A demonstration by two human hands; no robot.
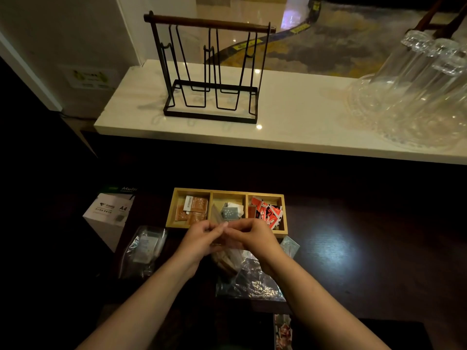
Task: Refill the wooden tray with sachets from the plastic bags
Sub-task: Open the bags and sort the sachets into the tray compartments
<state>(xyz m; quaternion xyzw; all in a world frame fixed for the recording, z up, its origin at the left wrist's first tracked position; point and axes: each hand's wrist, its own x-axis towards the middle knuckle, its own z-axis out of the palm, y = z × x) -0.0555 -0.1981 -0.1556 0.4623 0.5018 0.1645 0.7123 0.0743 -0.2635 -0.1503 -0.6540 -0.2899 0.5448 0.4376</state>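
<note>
Both hands, left hand (199, 238) and right hand (252, 236), pinch a clear plastic bag (227, 256) at its mouth, fingers closed on it; likely opening it; next, draw sachets for the wooden tray (169, 213).

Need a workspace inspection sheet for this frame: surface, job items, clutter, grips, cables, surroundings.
Surface: dark wooden table, glare patch at right.
Job's things: wooden tray, three compartments: orange sachets left, pale sachets middle, red sachets right. Plastic bag at left, crumpled bag under the hands.
Clutter: A4 paper box.
Grips: left hand and right hand together pinch a clear bag.
Cables: nothing seen.
Surroundings: marble counter, wire rack, glassware.
</note>
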